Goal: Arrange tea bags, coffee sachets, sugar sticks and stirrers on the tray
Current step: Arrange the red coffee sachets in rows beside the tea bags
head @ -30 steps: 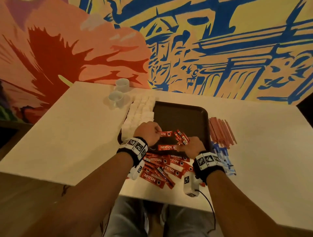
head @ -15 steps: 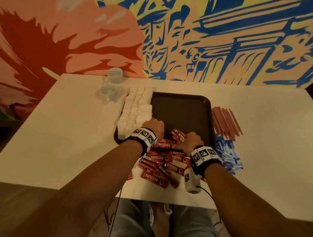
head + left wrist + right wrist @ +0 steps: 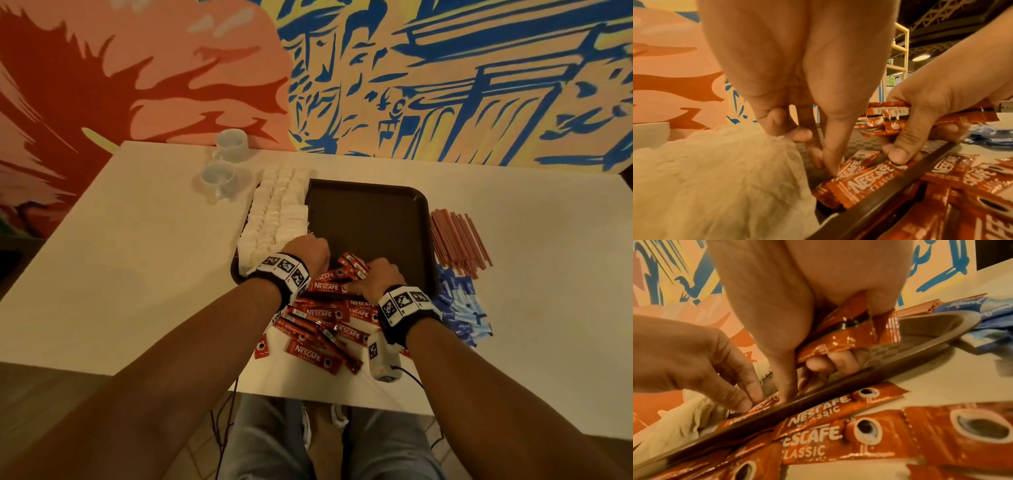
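Item: coffee sachets [image 3: 322,329], red, approx. a dozen+; most lay loose on table [image 3: 144,260] at near edge of tray [image 3: 370,219], a few already inside near rim.
Left hand [image 3: 306,255]: fingertips [image 3: 831,168] pressed down on one flat sachet [image 3: 861,180] inside tray, next to tea bags [image 3: 277,219]; fingers half-bent, nothing lifted.
Right hand [image 3: 378,277]: clenched round a small bundle [image 3: 849,334] of sachets, thumb [image 3: 898,154] pinned other end of same flat sachet.
Tea bags: white, stacked in rows along tray's left side, overhanging rim.
Stirrers [image 3: 457,241]: brownish, bunched on table right of tray, not yet placed.
Sugar sticks [image 3: 460,305]: blue, piled on table just beside tray's near right corner, not yet placed.
Cups [image 3: 226,161]: two, far left on table.
Handling note (judgement): best squared sachet against near rim w/ both ends held, logos same way, then fed from bundle one at a time, edge to edge. Kept clear of tea bags; slick foil prob. slid if stacked. Right-hand space left for sugar + stirrers.
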`<state>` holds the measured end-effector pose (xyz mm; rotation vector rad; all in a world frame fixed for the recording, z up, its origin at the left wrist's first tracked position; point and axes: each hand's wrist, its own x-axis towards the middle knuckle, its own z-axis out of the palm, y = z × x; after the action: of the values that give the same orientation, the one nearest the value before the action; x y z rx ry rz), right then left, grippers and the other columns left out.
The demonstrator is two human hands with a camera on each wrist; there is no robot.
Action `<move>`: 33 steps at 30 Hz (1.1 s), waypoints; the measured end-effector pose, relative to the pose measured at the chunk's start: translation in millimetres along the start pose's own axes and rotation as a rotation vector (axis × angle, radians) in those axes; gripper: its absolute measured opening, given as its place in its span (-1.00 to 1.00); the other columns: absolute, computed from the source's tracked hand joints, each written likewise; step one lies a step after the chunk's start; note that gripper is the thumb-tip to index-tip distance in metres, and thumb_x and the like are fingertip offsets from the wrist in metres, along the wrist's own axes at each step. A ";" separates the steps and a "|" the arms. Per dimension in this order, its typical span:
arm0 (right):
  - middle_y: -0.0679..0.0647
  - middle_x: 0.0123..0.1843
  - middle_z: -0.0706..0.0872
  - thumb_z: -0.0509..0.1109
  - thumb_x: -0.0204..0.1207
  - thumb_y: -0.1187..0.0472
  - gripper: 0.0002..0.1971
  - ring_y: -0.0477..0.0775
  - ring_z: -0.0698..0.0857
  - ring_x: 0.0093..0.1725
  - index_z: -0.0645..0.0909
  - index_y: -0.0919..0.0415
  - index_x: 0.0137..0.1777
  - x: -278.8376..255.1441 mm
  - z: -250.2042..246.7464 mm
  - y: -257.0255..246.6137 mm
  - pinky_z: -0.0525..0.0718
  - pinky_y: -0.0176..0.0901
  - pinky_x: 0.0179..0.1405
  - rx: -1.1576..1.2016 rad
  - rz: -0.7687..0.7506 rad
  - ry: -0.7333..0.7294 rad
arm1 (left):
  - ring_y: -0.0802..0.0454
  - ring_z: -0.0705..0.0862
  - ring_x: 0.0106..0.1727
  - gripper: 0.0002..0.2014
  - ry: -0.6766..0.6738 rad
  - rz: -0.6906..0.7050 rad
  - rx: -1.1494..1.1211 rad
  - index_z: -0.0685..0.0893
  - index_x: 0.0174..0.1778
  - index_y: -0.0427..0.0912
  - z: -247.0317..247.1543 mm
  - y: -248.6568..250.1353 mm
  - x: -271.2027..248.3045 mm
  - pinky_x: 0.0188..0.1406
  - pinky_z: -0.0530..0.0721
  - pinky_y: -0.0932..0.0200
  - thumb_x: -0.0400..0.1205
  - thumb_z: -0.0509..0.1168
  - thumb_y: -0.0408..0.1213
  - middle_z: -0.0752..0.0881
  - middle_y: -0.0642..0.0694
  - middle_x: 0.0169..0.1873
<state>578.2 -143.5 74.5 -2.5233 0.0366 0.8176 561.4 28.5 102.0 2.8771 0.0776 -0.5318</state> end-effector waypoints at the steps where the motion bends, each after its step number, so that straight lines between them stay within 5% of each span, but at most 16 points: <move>1: 0.14 0.12 0.75 0.68 0.32 -0.16 -0.37 0.18 0.75 0.03 0.65 0.17 0.29 0.4 0.5 -1.6 0.77 0.09 0.11 -0.008 -0.012 0.002 | -0.16 0.71 0.16 -0.89 -0.010 0.015 -0.002 0.79 0.02 -0.06 0.3 -0.2 0.4 0.25 0.70 -0.08 0.65 0.37 -0.27 0.73 -0.15 0.14; 8: 0.15 0.14 0.75 0.70 0.28 -0.18 -0.31 0.20 0.75 0.07 0.63 0.15 0.32 3.8 4.1 -4.7 0.77 0.15 0.15 -0.021 -0.022 -0.003 | -0.10 0.71 0.09 -0.86 -0.007 0.044 -0.013 0.79 -0.04 0.06 3.8 -4.3 1.4 0.17 0.71 0.03 0.58 0.43 -0.30 0.72 -0.06 0.10; 20: 0.12 0.08 0.75 0.64 0.41 -0.10 -0.50 0.15 0.75 0.02 0.66 0.16 0.24 -0.7 -2.9 -4.0 0.73 0.06 0.09 0.048 -0.072 -0.019 | -0.10 0.71 0.14 -0.82 0.028 0.049 -0.029 0.79 0.03 0.00 -1.6 -5.7 -5.1 0.19 0.69 0.04 0.60 0.40 -0.35 0.72 -0.06 0.12; 23: 0.11 -0.05 0.80 0.54 0.55 -0.06 -0.76 0.12 0.78 -0.04 0.68 0.10 -0.04 -13.9 -16.0 -3.6 0.75 0.00 0.02 0.121 -0.146 0.021 | -0.07 0.70 0.18 -0.79 0.091 0.062 -0.087 0.80 0.13 -0.06 -15.7 -6.9 -14.7 0.23 0.66 0.06 0.65 0.35 -0.36 0.76 -0.07 0.16; 26: 0.04 -0.21 0.80 0.44 0.64 -0.03 -0.75 -0.04 0.75 -0.24 0.67 0.10 -0.18 -34.6 -32.4 -5.5 0.59 -0.21 -0.26 0.255 -0.244 0.067 | -0.03 0.71 0.17 -0.78 0.197 0.088 -0.170 0.79 0.19 -0.07 -37.3 -8.8 -33.0 0.16 0.61 0.16 0.68 0.34 -0.33 0.79 -0.05 0.15; 29: 0.02 -0.29 0.77 0.41 0.66 -0.10 -0.67 -0.04 0.71 -0.32 0.68 0.14 -0.19 -58.6 -43.9 -9.0 0.56 -0.17 -0.23 0.339 -0.359 0.069 | 0.07 0.69 0.12 -0.82 0.300 0.119 -0.295 0.80 0.16 -0.05 -57.7 -5.1 -61.9 0.07 0.50 0.25 0.67 0.38 -0.25 0.79 0.01 0.12; 33: 0.05 -0.32 0.75 0.33 0.68 -0.18 -0.60 -0.02 0.70 -0.38 0.68 0.19 -0.05 -94.3 -53.0 -17.4 0.70 -0.14 -0.23 0.447 -0.493 -0.039 | 0.24 0.69 0.04 -0.83 0.359 0.197 -0.548 0.82 0.12 -0.02 -76.2 4.0 -109.1 0.13 0.63 0.22 0.67 0.40 -0.13 0.80 0.14 0.06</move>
<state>532.7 -163.6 172.1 -1.9715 -0.3609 0.5767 486.4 39.9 211.5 2.3689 -0.0053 0.0488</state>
